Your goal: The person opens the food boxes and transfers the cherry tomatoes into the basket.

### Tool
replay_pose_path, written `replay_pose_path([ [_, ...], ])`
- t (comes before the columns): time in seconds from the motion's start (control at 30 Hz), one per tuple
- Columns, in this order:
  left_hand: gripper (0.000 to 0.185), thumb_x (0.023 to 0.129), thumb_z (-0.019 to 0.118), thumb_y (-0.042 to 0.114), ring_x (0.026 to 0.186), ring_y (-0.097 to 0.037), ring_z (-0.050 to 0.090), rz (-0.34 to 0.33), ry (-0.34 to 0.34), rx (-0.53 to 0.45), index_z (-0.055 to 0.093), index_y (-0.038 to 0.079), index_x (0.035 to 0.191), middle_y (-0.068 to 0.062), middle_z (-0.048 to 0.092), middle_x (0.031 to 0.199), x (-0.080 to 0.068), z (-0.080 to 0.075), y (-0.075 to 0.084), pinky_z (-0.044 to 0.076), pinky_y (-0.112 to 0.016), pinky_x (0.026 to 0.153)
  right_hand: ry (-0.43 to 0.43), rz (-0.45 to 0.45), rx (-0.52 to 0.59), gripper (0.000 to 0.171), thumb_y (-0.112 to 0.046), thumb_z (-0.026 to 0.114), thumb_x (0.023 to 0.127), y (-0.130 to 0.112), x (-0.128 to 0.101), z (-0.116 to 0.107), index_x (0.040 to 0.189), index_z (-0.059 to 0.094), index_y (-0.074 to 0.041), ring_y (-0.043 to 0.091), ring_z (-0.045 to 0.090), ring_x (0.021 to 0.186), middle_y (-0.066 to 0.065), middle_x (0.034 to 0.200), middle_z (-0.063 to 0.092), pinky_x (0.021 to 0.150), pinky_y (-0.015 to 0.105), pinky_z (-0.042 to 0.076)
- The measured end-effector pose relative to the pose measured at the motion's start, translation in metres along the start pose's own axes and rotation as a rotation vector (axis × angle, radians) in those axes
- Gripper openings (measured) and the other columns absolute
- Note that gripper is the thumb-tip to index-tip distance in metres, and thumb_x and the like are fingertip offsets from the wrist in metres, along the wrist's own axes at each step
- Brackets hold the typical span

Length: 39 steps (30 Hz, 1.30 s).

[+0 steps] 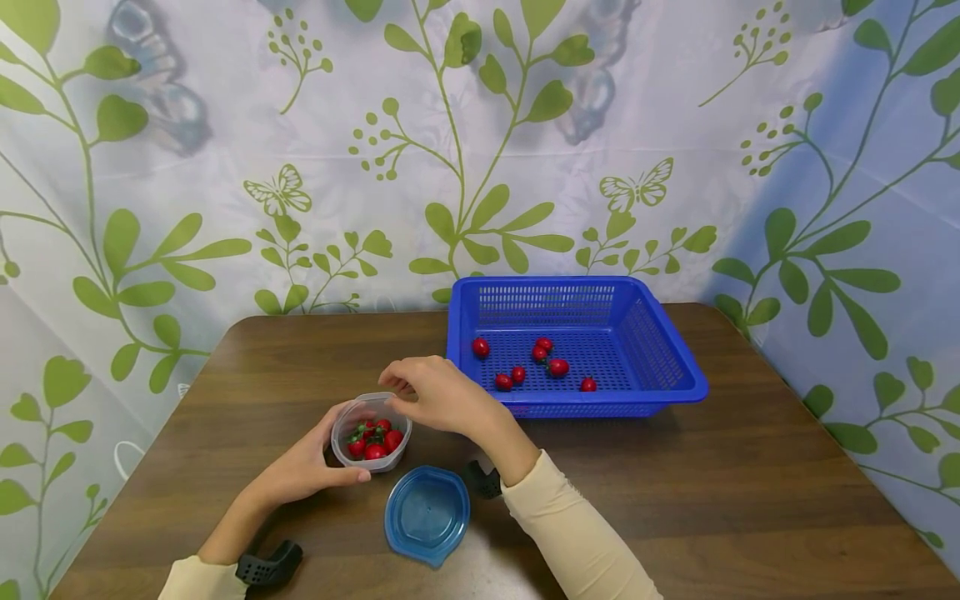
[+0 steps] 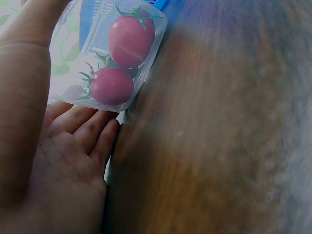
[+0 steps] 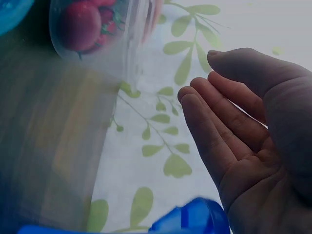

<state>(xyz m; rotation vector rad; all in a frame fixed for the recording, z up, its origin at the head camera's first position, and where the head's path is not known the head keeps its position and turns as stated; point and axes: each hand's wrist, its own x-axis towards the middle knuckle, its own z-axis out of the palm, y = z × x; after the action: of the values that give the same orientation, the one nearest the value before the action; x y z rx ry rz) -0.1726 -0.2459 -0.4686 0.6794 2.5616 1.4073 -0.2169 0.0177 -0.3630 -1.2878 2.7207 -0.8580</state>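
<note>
The left hand (image 1: 303,467) cups the side of a small clear plastic tub (image 1: 371,433), which stands upright, mouth up, near the front middle of the table (image 1: 750,500) and holds cherry tomatoes (image 1: 373,438) with green stalks. The right hand (image 1: 442,393) hovers just over the tub's rim, fingers loosely bent, holding nothing. A blue lid (image 1: 427,514) lies just before the tub. Further right, a blue slotted basket (image 1: 667,350) with loose tomatoes sits long side across the dark wooden table. Leaf-and-butterfly sheeting (image 1: 525,167) backs the scene.
</note>
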Motion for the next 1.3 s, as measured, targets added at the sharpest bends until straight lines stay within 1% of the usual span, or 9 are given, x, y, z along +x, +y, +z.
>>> replay_pose_path([
  [0.1, 0.093, 0.086, 0.085, 0.029, 0.138, -0.026, 0.05, -0.02, 0.002, 0.03, 0.028, 0.018, 0.158, -0.006, 0.049, 0.154, 0.0, -0.001, 0.0, 0.042, -0.042, 0.112, -0.021, -0.009, -0.025, 0.029, -0.018, 0.074, 0.097, -0.003, 0.002, 0.005, 0.124, 0.07, -0.007, 0.016, 0.071, 0.104, 0.006, 0.116, 0.075, 0.089, 0.019, 0.054],
  [0.17, 0.093, 0.086, 0.084, 0.029, 0.137, -0.03, 0.05, -0.028, 0.002, 0.038, 0.028, 0.016, 0.158, -0.009, 0.048, 0.154, 0.0, -0.001, 0.001, 0.043, -0.044, 0.11, -0.038, -0.015, -0.037, 0.03, -0.019, 0.074, 0.097, -0.005, 0.003, 0.01, 0.124, 0.071, -0.008, 0.014, 0.071, 0.103, 0.004, 0.115, 0.075, 0.088, 0.017, 0.054],
  [0.33, 0.091, 0.087, 0.083, 0.027, 0.135, -0.032, 0.051, -0.026, -0.011, 0.011, 0.028, 0.016, 0.158, -0.012, 0.046, 0.154, 0.0, -0.002, 0.001, 0.045, -0.027, 0.105, -0.08, -0.024, -0.056, 0.029, -0.019, 0.073, 0.097, -0.009, 0.007, 0.021, 0.124, 0.071, -0.01, 0.011, 0.07, 0.1, 0.002, 0.115, 0.075, 0.084, 0.015, 0.053],
  [0.4, 0.091, 0.087, 0.083, 0.027, 0.134, -0.032, 0.052, -0.022, -0.014, 0.0, 0.028, 0.016, 0.158, -0.011, 0.046, 0.154, 0.0, -0.002, 0.001, 0.045, -0.024, 0.104, -0.096, -0.034, -0.07, 0.028, -0.019, 0.073, 0.097, -0.01, 0.009, 0.026, 0.124, 0.071, -0.011, 0.011, 0.07, 0.099, 0.001, 0.114, 0.075, 0.083, 0.015, 0.053],
  [0.57, 0.091, 0.088, 0.082, 0.026, 0.131, -0.026, 0.054, -0.03, -0.018, -0.02, 0.026, 0.016, 0.159, -0.01, 0.046, 0.153, 0.0, -0.003, 0.0, 0.045, -0.022, 0.104, -0.138, -0.074, -0.105, 0.027, -0.021, 0.073, 0.098, -0.015, 0.013, 0.036, 0.123, 0.072, -0.013, 0.01, 0.069, 0.098, 0.0, 0.115, 0.074, 0.084, 0.016, 0.052],
  [0.77, 0.094, 0.089, 0.082, 0.027, 0.13, -0.02, 0.055, -0.048, -0.033, -0.036, 0.022, 0.018, 0.162, -0.01, 0.044, 0.155, 0.0, -0.005, 0.0, 0.045, -0.021, 0.104, -0.145, -0.086, -0.111, 0.024, -0.019, 0.074, 0.096, -0.017, 0.018, 0.045, 0.119, 0.074, -0.012, 0.008, 0.067, 0.093, -0.001, 0.11, 0.074, 0.083, 0.013, 0.051],
  [1.0, 0.096, 0.089, 0.082, 0.026, 0.131, -0.018, 0.054, -0.036, -0.036, -0.051, 0.02, 0.019, 0.162, -0.009, 0.043, 0.157, 0.001, -0.004, 0.0, 0.045, -0.02, 0.104, -0.167, -0.064, -0.14, 0.024, -0.022, 0.076, 0.095, -0.017, 0.021, 0.051, 0.117, 0.075, -0.013, 0.004, 0.061, 0.087, -0.003, 0.104, 0.072, 0.081, 0.013, 0.051],
  [1.17, 0.097, 0.089, 0.082, 0.025, 0.134, -0.021, 0.052, -0.027, -0.031, -0.05, 0.02, 0.015, 0.162, -0.013, 0.043, 0.157, 0.001, -0.005, 0.0, 0.043, -0.018, 0.104, -0.174, -0.049, -0.144, 0.023, -0.022, 0.077, 0.094, -0.018, 0.024, 0.055, 0.116, 0.075, -0.014, 0.003, 0.063, 0.087, -0.004, 0.104, 0.074, 0.08, 0.012, 0.051],
  [1.3, 0.097, 0.088, 0.083, 0.026, 0.133, -0.015, 0.052, -0.039, -0.026, -0.052, 0.021, 0.017, 0.162, -0.01, 0.044, 0.157, 0.0, -0.005, 0.0, 0.041, -0.017, 0.105, -0.181, -0.045, -0.132, 0.024, -0.022, 0.078, 0.094, -0.02, 0.026, 0.058, 0.116, 0.075, -0.014, 0.003, 0.065, 0.089, -0.004, 0.105, 0.074, 0.08, 0.011, 0.05],
])
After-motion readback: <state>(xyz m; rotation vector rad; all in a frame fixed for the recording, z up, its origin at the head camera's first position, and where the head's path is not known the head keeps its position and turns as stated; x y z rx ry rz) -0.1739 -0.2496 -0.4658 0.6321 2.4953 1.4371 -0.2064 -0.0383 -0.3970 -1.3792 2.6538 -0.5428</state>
